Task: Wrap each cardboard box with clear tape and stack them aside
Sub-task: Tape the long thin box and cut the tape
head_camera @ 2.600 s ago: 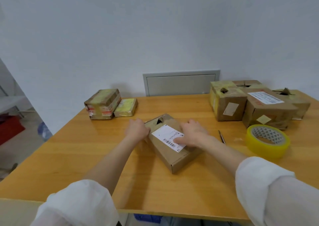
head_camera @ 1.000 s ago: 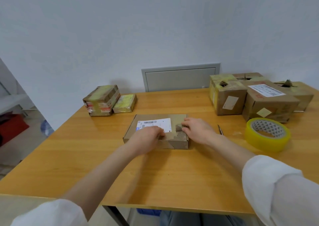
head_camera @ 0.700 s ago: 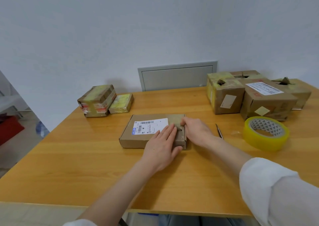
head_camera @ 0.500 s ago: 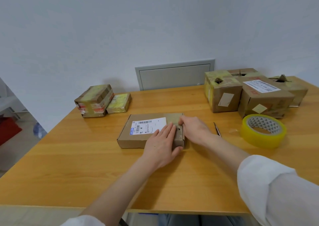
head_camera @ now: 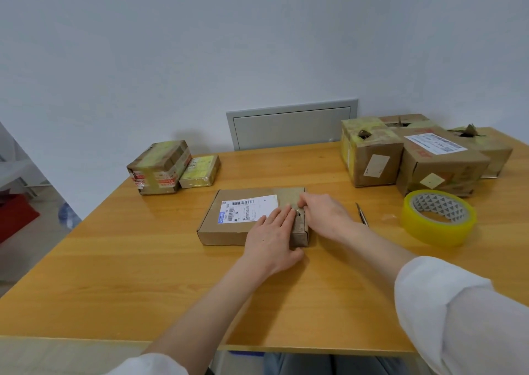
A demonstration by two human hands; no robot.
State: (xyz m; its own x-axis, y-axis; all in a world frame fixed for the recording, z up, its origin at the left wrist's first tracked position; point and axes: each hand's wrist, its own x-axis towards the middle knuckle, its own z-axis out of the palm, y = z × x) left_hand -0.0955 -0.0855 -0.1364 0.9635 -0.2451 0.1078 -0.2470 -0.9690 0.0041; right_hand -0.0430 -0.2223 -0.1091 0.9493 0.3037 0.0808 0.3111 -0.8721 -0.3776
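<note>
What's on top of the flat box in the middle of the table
A white barcode label and both hands: the left hand lies flat, the right hand works its right end. The flat box surface beneath them is hidden.

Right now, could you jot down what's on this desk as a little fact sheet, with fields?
box in work: flat cardboard box, white label up, at the table's centre
left hand: flat on the box's right end
right hand: fingers at the box's right edge
tape roll: yellowish, lying flat, right of the hands
taped boxes: two, back left
other boxes: cluster, back right
</note>
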